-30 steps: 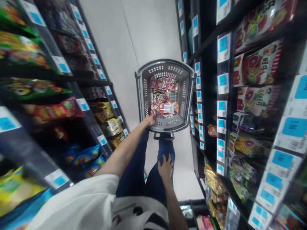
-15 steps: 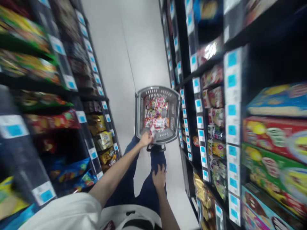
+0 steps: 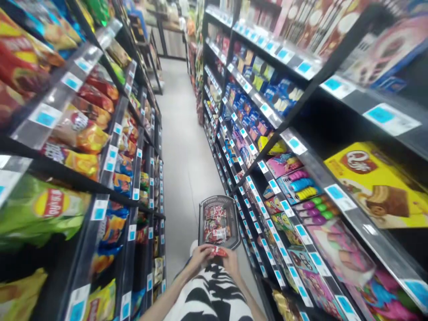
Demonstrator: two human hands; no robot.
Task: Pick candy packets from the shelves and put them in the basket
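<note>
Both of my hands are closed on a small red snack packet [image 3: 219,252]. My left hand [image 3: 202,255] pinches its left end, and my right hand [image 3: 231,259] grips the right end. In the picture the packet lies just below the near rim of a grey plastic shopping basket [image 3: 201,223]. Inside the basket are several small, mostly red and white wrapped packets [image 3: 216,225]. The print on the packet is too small to read.
Tall snack shelves line both sides of the narrow aisle floor [image 3: 180,120]. On the left are chip bags, among them a green bag [image 3: 43,209]. The right shelf holds a yellow snack box [image 3: 377,187] and several colourful packs. More shelving [image 3: 147,53] stands farther ahead.
My left hand has come up out of the basket with a packet. My right hand has left my knee and now holds it too. The view has swung up along the aisle.
</note>
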